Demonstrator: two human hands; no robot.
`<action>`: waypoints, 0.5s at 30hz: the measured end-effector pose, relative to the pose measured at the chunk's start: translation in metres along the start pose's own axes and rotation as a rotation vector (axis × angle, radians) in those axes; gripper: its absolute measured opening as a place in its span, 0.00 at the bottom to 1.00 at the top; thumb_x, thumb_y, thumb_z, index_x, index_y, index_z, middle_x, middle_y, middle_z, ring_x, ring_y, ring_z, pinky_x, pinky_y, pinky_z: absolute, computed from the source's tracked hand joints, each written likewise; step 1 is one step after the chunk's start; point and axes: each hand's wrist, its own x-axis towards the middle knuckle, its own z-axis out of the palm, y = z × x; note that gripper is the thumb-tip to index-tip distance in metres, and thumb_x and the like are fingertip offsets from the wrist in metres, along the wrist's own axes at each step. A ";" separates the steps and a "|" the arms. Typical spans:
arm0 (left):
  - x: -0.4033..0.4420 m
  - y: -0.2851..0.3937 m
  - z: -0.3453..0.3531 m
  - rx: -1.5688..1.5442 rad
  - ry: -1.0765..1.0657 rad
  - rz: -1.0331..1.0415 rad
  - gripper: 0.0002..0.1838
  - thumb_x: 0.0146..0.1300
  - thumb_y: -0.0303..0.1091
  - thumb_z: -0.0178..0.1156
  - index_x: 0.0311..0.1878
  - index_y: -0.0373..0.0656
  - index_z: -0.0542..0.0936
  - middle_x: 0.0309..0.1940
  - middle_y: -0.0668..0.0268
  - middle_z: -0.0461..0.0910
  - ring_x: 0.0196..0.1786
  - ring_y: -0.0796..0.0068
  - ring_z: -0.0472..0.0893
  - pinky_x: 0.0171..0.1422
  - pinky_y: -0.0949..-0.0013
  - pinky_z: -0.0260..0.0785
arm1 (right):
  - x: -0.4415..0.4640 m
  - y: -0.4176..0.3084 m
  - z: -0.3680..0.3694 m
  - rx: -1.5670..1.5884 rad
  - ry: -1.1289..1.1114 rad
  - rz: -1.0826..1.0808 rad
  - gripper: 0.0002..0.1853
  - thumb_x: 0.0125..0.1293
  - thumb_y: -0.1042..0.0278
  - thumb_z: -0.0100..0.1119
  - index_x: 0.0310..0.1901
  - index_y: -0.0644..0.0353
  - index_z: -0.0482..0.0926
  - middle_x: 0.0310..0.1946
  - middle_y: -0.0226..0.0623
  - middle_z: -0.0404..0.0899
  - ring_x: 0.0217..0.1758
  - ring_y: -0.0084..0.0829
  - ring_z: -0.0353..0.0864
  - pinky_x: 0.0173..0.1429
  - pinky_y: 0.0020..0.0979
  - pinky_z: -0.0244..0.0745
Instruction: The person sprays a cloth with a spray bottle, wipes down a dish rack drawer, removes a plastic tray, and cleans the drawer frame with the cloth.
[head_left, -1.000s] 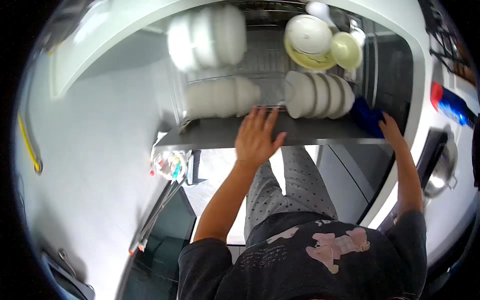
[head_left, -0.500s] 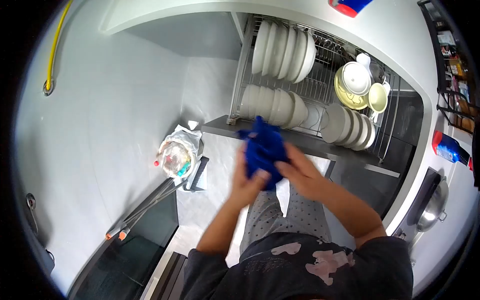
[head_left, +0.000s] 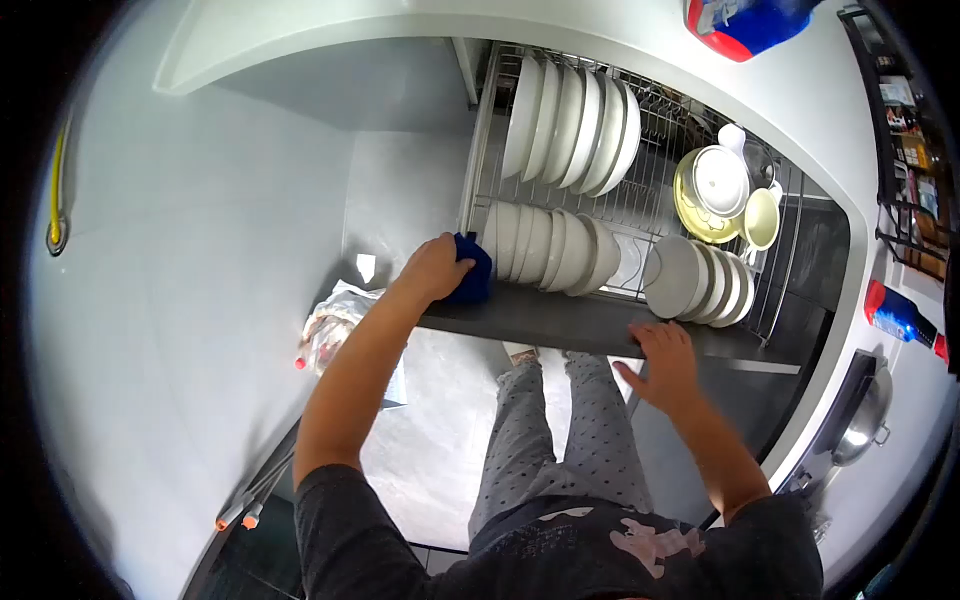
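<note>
Blue cloth: the blue cloth point(head_left: 475, 272) is held against the drawer front point(head_left: 560, 320), near the centre of the view toward 12 o'clock, just beside the row of white bowls point(head_left: 550, 250).
Left hand: the cloth is gripped by the left hand point(head_left: 437, 266), its fingers bent over the cloth and the thumb laid across it; the grip is closed on the fabric.
Right hand: the grip of the right hand point(head_left: 664, 366) is spread, with the fingertips laid on the edge of the drawer front at 4 o'clock and the thumb held apart.
Wire rack: white dishes point(head_left: 570, 125) are stood on edge in a row at 1 o'clock; the white bowls are tipped on their sides at 2 o'clock; a shorter row of small bowls point(head_left: 700, 283) is set at 3 o'clock, above the right hand.
Yellow plate: a white bowl point(head_left: 720, 182) is stacked on the yellow plate point(head_left: 690, 212) at 2 o'clock, and a pale yellow cup point(head_left: 762, 220) is placed beside them.
Counter: a steel pan point(head_left: 868, 418) is seen at 4 o'clock and a blue bottle with a red cap point(head_left: 898, 312) at 3 o'clock.
Floor side: a bag-lined bin point(head_left: 335, 325) is partly hidden by the left forearm at 9 o'clock.
</note>
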 end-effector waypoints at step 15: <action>0.150 0.050 -0.048 -0.156 0.726 -0.008 0.22 0.66 0.48 0.51 0.41 0.33 0.74 0.36 0.42 0.79 0.42 0.41 0.78 0.46 0.47 0.70 | 0.007 0.006 0.003 -0.024 -0.053 -0.025 0.27 0.47 0.49 0.67 0.47 0.57 0.78 0.47 0.37 0.76 0.51 0.41 0.74 0.52 0.44 0.68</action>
